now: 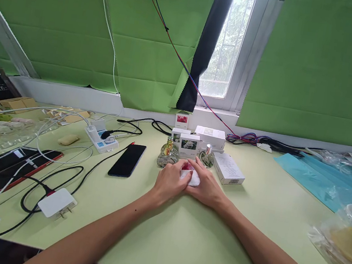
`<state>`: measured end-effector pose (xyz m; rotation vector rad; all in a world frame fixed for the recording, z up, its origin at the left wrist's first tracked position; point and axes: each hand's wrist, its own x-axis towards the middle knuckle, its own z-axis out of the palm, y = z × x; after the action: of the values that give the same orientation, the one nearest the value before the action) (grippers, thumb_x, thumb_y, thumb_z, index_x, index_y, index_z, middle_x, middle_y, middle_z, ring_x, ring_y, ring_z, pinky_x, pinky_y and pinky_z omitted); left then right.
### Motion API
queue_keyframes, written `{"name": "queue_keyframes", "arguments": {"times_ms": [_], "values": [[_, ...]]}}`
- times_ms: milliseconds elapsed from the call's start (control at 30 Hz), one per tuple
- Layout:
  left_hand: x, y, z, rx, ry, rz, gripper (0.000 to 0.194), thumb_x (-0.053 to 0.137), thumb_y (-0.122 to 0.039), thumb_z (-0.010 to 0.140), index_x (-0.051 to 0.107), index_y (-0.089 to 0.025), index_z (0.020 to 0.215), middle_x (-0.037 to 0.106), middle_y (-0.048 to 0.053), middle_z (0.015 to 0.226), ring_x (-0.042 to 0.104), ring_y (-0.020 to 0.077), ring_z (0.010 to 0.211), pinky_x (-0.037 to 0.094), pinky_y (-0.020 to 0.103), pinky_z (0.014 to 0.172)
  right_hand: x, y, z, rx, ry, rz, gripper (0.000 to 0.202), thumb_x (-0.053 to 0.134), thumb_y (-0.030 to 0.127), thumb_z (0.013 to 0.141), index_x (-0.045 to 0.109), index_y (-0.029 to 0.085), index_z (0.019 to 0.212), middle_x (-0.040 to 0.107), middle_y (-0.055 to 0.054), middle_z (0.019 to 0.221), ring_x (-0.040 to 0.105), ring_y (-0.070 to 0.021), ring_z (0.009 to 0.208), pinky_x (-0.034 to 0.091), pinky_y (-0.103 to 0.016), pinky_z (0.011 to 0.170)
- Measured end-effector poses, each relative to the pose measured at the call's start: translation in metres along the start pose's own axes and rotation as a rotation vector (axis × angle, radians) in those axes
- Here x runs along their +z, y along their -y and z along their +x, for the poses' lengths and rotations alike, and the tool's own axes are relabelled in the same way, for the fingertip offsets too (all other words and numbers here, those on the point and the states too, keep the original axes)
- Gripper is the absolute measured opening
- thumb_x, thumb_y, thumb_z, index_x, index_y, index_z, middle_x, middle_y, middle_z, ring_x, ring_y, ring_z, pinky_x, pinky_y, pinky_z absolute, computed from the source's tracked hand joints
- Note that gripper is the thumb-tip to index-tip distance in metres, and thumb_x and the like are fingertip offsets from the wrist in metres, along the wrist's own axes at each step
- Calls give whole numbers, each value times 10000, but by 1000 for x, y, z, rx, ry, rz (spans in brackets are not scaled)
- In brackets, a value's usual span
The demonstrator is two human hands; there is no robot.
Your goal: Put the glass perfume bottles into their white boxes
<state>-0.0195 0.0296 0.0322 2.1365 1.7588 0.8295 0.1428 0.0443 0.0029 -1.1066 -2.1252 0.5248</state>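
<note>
A small white box (194, 179) with a pink picture lies at the middle of the table, between my two hands. My left hand (172, 180) has its fingers bent against the box's left side. From the right, my right hand (206, 185) curls around it, and its fingers partly cover the top. Just beyond my left hand stand glass perfume bottles with gold caps (166, 157). Another glass bottle (206, 157), silver-capped, is behind my right hand. A white box with a white flower picture (189, 146) stands upright between the bottles.
More white boxes (210, 137) are stacked behind; one printed box (228, 168) lies to the right. Leftward are a black phone (127, 160), a power strip (100, 138), a white charger (57, 202) and tangled cables. Blue plastic sheeting (308, 174) and a clear container (351, 240) occupy the right.
</note>
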Motion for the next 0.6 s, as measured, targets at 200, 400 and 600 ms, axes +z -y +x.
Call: {"name": "queue_keyframes", "arguments": {"times_ms": [200, 400, 600], "values": [[0, 0, 0, 10, 22, -25, 445, 659, -484, 858, 685, -295, 1260, 783, 54, 1038, 713, 276, 908, 501, 334, 758, -1, 2, 1, 22, -31, -19, 728, 621, 126, 730, 490, 207, 1442, 490, -163, 1551, 346, -342, 1522, 458, -505, 1109], [-4, -1, 2, -14, 43, -12, 560, 738, -552, 780, 677, -319, 1286, 772, 60, 1015, 703, 301, 969, 517, 344, 763, -2, 7, 0, 57, -37, -56, 757, 600, 78, 697, 494, 217, 1434, 444, -179, 1583, 395, -343, 1497, 485, -488, 1074], [-4, -2, 2, -17, 29, 10, 512, 750, -524, 776, 690, -331, 1247, 774, 48, 1016, 695, 314, 1009, 519, 366, 810, -2, 9, 0, 61, -42, -60, 717, 602, 81, 712, 513, 234, 1407, 416, -164, 1602, 452, -358, 1457, 519, -471, 1019]]}}
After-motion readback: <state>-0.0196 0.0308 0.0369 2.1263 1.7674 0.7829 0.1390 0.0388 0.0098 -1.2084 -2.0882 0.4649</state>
